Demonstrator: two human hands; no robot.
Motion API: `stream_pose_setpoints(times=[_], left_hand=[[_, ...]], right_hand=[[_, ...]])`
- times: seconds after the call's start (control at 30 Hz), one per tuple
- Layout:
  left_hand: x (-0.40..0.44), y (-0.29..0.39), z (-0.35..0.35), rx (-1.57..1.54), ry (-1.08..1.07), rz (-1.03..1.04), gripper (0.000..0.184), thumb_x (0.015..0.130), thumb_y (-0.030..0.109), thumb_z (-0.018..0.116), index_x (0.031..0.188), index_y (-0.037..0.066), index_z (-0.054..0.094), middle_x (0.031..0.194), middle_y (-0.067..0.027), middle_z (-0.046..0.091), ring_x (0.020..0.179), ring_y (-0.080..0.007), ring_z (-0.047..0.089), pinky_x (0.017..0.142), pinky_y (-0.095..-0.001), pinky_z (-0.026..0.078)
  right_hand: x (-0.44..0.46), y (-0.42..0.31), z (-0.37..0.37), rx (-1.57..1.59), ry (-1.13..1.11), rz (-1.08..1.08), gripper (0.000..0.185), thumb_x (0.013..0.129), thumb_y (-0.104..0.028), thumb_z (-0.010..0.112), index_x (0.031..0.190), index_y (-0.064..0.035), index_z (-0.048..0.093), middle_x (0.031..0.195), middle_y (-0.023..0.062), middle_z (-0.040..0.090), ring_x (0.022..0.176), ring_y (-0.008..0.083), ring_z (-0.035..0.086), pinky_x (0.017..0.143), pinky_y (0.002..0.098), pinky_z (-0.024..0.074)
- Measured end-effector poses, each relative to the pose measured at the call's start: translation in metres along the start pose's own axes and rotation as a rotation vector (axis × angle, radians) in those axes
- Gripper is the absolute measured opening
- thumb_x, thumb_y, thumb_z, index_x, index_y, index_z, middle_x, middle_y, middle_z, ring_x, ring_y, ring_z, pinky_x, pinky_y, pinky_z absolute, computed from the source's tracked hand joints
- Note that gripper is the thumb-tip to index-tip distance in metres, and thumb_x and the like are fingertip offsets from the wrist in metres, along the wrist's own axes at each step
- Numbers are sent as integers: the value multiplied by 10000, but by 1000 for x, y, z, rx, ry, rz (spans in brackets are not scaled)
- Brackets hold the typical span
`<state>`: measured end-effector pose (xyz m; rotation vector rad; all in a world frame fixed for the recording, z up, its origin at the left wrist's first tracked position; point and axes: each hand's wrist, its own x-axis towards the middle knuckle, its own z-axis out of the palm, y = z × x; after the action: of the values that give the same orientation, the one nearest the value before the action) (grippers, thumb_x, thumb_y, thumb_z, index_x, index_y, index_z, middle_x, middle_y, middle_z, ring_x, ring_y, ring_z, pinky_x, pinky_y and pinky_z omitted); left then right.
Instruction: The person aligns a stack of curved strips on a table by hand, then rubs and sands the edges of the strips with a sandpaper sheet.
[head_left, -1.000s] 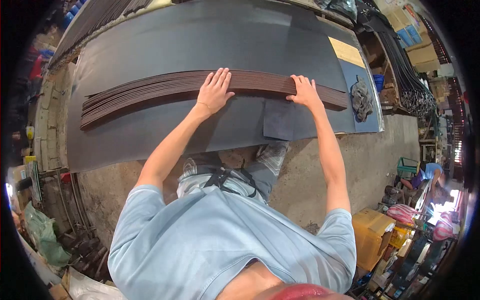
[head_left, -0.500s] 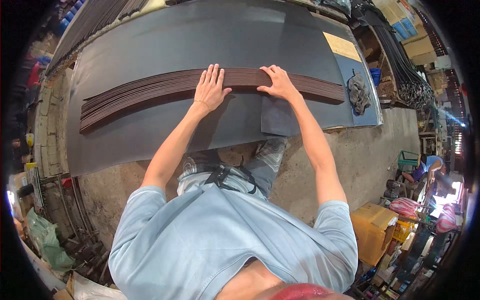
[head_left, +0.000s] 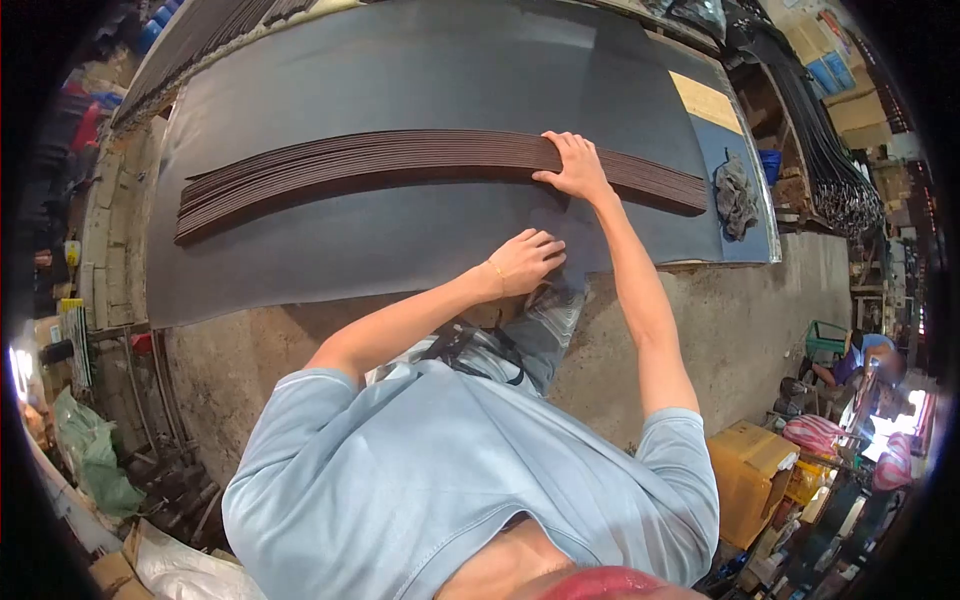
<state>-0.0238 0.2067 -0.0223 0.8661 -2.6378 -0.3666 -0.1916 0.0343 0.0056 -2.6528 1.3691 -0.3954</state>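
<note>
A long stack of thin dark brown strips lies in a slight curve across a dark grey sheet on the table. My right hand grips the stack right of its middle, fingers over the far side and thumb at the near side. Nearer my body, my left hand is off the stack, fingers loosely bent and a little apart, beside a small dark rectangular piece at the table's front edge. Whether the fingertips touch that piece is unclear.
A crumpled grey cloth and a tan board lie at the table's right end. Dark strips hang over a rack at far right. A cardboard box stands on the floor. A co-worker is in the right background.
My left hand has let go of the stack and moved toward me and to the right, down to the table's front edge. My right hand keeps its place on the stack. The view has shifted slightly.
</note>
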Motion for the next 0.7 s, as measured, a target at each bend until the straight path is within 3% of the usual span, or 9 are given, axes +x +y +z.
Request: stream_pose_setpoints(times=[0.07, 0.1, 0.2, 0.27, 0.37, 0.43, 0.53, 0.57, 0.7], left_hand=[[-19, -2, -8, 69, 23, 47, 454, 834, 143, 692, 1276, 42, 669, 1380, -81, 616, 1251, -258, 547, 1089, -418, 439], [-28, -1, -20, -69, -23, 3, 501, 808, 33, 648, 1308, 22, 635, 1399, -129, 605, 1289, -295, 555, 1095, -438, 452], [-61, -4, -58, -324, 196, -266, 518, 836, -21, 606, 1353, -1, 584, 1414, -191, 585, 1347, -354, 529, 1124, -466, 440], [-76, -9, -93, -266, 500, -451, 527, 885, -46, 549, 1410, -21, 518, 1453, -248, 535, 1390, -401, 485, 1150, -474, 421], [-73, -36, -125, 67, 631, -525, 518, 932, -22, 533, 1445, -55, 467, 1494, -270, 484, 1422, -401, 443, 1180, -477, 376], [-60, -63, -119, 289, 490, -621, 557, 945, 30, 536, 1466, -117, 407, 1553, -301, 391, 1486, -427, 335, 1214, -495, 309], [-42, -77, -72, 303, 72, -641, 768, 921, 348, 666, 1474, -115, 401, 1615, -264, 310, 1525, -422, 240, 1199, -564, 272], [-41, -79, -68, 429, -9, -631, 923, 814, 465, 769, 1487, -60, 416, 1606, -225, 334, 1520, -399, 253, 1184, -612, 262], [-47, -103, -126, 327, -175, -536, 1007, 696, 509, 857, 1528, 134, 432, 1558, -159, 384, 1501, -339, 295, 1200, -620, 232]], right_hand=[[0, 0, -1, 2, 2, 23, 815, 758, -550, 816, 1393, -116, 545, 1286, 121, 597, 1263, 311, 532, 1130, 471, 357], [0, 1, 0, 12, 9, 20, 819, 748, -537, 827, 1393, -117, 546, 1262, 118, 598, 1256, 311, 534, 1126, 469, 359], [0, 3, 2, 25, 9, 26, 822, 734, -523, 838, 1393, -125, 549, 1240, 110, 595, 1245, 312, 536, 1120, 460, 363], [1, 5, 3, 32, -11, 29, 829, 734, -522, 837, 1402, -131, 542, 1237, 115, 591, 1245, 314, 534, 1116, 474, 361], [10, -12, -15, -23, -133, 64, 866, 719, -536, 843, 1423, -146, 523, 1255, 131, 582, 1257, 323, 526, 1110, 508, 353], [17, -27, -17, -83, -242, 86, 897, 705, -551, 849, 1435, -155, 512, 1277, 143, 577, 1270, 330, 520, 1108, 528, 348], [27, -35, -1, -67, -164, 154, 1001, 613, -620, 883, 1384, -90, 526, 1350, 177, 562, 1305, 341, 506, 1106, 539, 347], [26, -32, 9, -25, -118, 131, 990, 618, -636, 872, 1362, -76, 536, 1349, 178, 563, 1303, 337, 507, 1105, 530, 352], [18, -31, 16, 49, -4, 89, 966, 640, -658, 846, 1358, -84, 551, 1286, 155, 588, 1261, 319, 528, 1092, 500, 369]])
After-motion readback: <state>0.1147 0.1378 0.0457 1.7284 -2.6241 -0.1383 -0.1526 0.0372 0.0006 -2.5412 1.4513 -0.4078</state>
